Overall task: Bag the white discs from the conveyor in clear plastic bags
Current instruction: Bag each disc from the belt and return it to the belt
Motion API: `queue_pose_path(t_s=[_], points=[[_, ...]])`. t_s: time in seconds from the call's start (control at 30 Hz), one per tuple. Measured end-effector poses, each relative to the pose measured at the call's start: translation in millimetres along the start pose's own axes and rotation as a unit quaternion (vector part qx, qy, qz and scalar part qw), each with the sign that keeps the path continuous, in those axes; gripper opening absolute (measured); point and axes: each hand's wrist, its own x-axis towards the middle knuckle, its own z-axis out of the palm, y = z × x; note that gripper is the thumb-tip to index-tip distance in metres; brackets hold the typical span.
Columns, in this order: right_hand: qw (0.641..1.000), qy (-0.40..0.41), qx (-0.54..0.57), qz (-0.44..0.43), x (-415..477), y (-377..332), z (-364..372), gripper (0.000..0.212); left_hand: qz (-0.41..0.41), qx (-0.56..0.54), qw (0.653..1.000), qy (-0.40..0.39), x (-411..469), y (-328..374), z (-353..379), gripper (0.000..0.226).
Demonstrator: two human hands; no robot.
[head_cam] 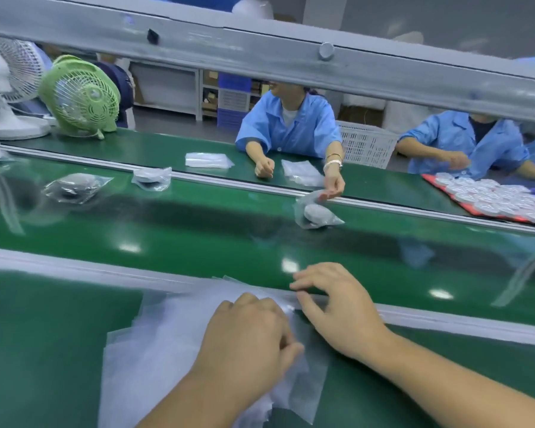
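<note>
A stack of clear plastic bags (155, 341) lies on the green bench in front of me. My left hand (247, 335) rests on the stack with curled fingers, its thumb and fingers pinching the top bag. My right hand (337, 307) sits just to the right at the rail, thumb and forefinger closed on the same bag's upper edge. Three bagged discs ride the green conveyor belt (229, 239): one at the left (74, 188), one (152, 179) near the far rail, and one (317, 213) at the middle right. Loose white discs (491, 200) fill a red tray at the far right.
Across the belt a person in a blue coat touches the middle-right bag with one hand (334, 183); a second person sits further right. More bag piles (207, 160) lie on the far bench. A green fan (81, 97) and a white fan (3, 88) stand at the far left. A grey beam (291, 60) crosses overhead.
</note>
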Motion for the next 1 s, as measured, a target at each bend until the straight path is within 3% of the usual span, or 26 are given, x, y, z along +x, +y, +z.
queue_pose_path(t_s=[0.23,0.3,0.43,0.73,1.0], points=[[0.994,0.045,0.054,0.089,-80,6,-31,0.016,-0.026,-0.001,0.998,0.064,-1,5,12,0.033],[0.994,0.008,0.022,0.106,-75,6,-30,0.022,-0.03,0.005,0.998,0.053,-2,5,12,0.032],[0.99,-0.084,-0.061,0.096,-72,3,-21,0.057,-0.04,0.059,0.997,0.027,-5,5,9,0.036],[0.984,-0.117,-0.102,0.083,-71,-3,-18,0.062,-0.066,0.095,0.993,-0.008,-3,-6,-6,0.042],[0.982,-0.122,-0.106,0.094,-70,-2,-17,0.062,-0.048,0.035,0.996,-0.069,-1,-17,-12,0.055]])
